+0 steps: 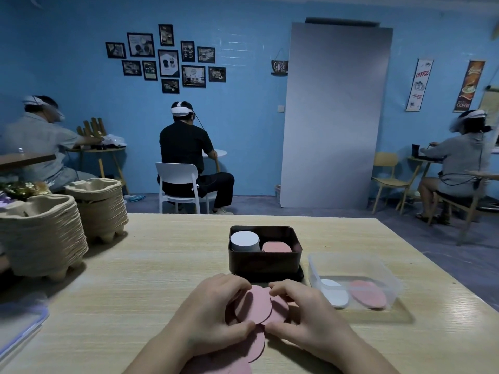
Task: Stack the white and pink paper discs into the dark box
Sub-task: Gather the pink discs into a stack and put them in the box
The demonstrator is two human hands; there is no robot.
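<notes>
Several pink paper discs (255, 306) lie spread on the wooden table near its front edge. My left hand (213, 317) and my right hand (305, 317) grip this bunch from either side, fingers curled over the far edges and thumbs at the near edges. More pink discs (243, 354) trail toward me under my left wrist. Just beyond stands the dark box (264, 261), holding a stack of white discs (245, 240) on its left and a lower stack of pink discs (276, 247) on its right.
A clear plastic tub (353, 282) right of the box holds white discs (334, 292) and pink discs (368, 294). Two stacks of pulp trays (43, 238) stand at the table's left. A clear lid (19, 327) lies at the front left. Three people sit at tables beyond.
</notes>
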